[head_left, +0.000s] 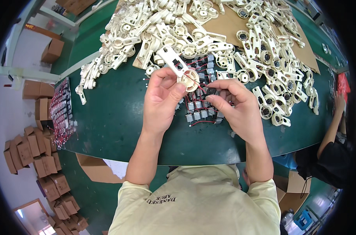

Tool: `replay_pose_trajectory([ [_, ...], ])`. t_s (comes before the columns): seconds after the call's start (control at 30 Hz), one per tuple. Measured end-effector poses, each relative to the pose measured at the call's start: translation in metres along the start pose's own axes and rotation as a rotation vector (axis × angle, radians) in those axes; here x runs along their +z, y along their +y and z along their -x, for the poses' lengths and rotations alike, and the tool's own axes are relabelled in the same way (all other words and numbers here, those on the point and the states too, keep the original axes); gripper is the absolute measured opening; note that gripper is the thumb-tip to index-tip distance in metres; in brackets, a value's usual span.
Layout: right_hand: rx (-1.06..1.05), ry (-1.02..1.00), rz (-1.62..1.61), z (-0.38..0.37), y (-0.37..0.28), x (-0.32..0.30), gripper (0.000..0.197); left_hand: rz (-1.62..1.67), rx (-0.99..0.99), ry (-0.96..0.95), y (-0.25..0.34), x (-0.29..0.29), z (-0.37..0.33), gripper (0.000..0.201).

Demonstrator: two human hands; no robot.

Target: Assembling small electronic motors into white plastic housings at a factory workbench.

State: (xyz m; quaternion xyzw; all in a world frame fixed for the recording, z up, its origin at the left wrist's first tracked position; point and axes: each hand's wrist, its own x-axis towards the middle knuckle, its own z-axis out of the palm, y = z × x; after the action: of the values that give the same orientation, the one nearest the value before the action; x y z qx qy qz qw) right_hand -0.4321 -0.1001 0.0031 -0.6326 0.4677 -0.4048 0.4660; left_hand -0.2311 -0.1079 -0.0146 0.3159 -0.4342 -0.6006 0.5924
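Note:
My left hand (161, 96) is closed on a cream plastic housing (171, 59), a flat arm with a slot and a round open cup at its lower end. Thumb and fingers pinch it beside the cup. Just to the right, my right hand (238, 105) pinches a small black part (211, 91) between thumb and forefinger. A thin red wire runs between the cup and the black part. Beneath both hands lie rows of small grey motors (203, 114) with red and black leads, partly hidden by my fingers.
A large heap of cream housings (146, 29) covers the table's far left. More, several with black discs fitted (266, 56), lie right, partly on cardboard (228, 27). Wired parts (62, 111) sit at the left edge. Another person's arm (331, 125) reaches toward a red bag (343, 84).

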Motion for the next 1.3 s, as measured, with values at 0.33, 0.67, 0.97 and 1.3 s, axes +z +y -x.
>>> replay_pose_trajectory([
  [0.33,0.094,-0.018,-0.579,0.004,-0.006,0.000,0.027,0.137,-0.095,-0.005,0.000,0.002,-0.002,0.042],
  [0.67,-0.085,0.175,-0.323,0.002,0.002,0.018,0.023,0.003,-0.150,-0.158,-0.014,0.002,0.005,0.033],
  [0.97,-0.219,0.150,0.140,0.004,0.004,0.019,0.026,-0.019,-0.282,-0.017,-0.005,0.015,0.006,0.035],
  [1.3,-0.235,0.147,0.109,0.000,0.001,0.020,0.024,-0.080,-0.251,-0.043,-0.006,0.006,0.006,0.027],
])
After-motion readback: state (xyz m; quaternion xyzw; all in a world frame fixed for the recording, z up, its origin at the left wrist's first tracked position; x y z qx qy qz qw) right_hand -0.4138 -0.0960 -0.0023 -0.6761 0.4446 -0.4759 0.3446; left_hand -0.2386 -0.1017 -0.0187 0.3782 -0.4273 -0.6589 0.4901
